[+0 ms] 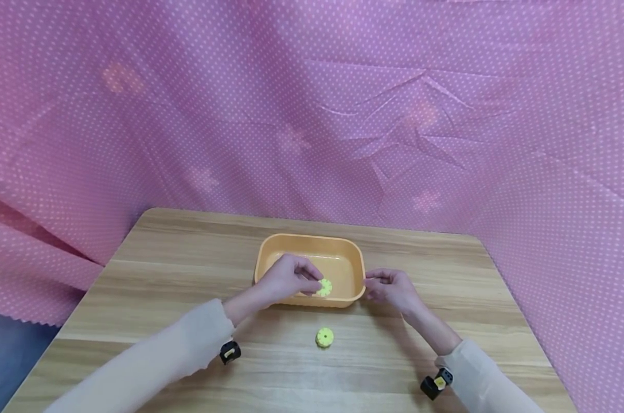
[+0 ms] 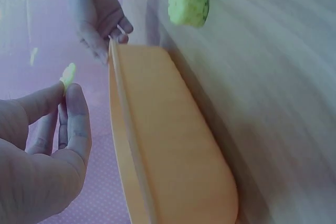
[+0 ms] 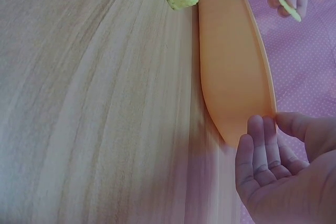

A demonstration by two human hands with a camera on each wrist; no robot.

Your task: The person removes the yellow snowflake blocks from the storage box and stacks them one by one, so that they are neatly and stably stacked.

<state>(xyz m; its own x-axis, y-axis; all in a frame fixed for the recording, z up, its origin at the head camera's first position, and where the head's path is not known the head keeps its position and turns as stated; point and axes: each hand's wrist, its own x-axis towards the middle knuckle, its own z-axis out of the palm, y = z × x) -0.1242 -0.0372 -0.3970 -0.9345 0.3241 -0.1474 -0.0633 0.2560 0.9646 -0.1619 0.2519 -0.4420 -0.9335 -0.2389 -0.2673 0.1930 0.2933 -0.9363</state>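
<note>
An orange plastic tub [image 1: 343, 252] stands in the middle of the wooden table [image 1: 188, 269]. My left hand [image 1: 314, 282] pinches a yellow-green ridged round piece [image 1: 324, 288] between thumb and fingertips, just above the tub's near wall. In the left wrist view the same piece [image 2: 68, 75] shows edge-on at the left hand [image 2: 65, 90]. My right hand [image 1: 370, 285] holds the tub's right rim, with the thumb inside and the fingers on the outer wall [image 3: 231, 66]. A second yellow-green piece [image 1: 324, 337] lies on the table in front of the tub.
Pink dotted cloth [image 1: 394, 115] hangs behind the table and down both its sides. Bare wood lies left, right and in front of the tub. The table's near edge is out of view.
</note>
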